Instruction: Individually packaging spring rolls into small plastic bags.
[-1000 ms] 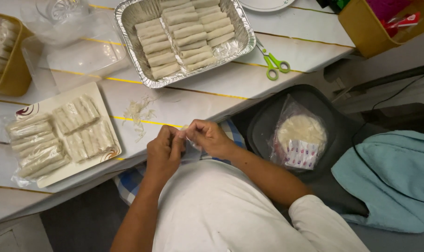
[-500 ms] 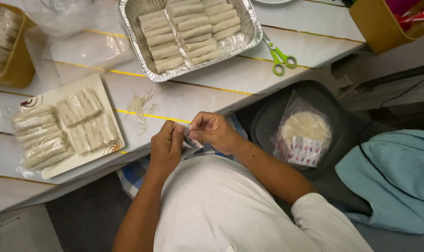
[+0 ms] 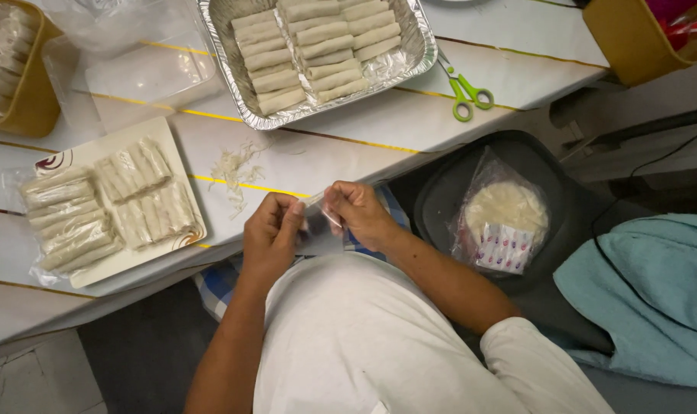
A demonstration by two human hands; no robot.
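Right now your left hand (image 3: 270,230) and right hand (image 3: 357,211) pinch the top corners of a small clear plastic bag (image 3: 320,228) between them, just off the bench (image 3: 341,146) edge above your lap, its long axis hanging downward, mouth up.

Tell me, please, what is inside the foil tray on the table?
The foil tray holds pale rolls, packed side by side in about two rows. A bit of bare foil shows at the right end. What lies under the rolls is covered, and the tray's top edge is out of view.
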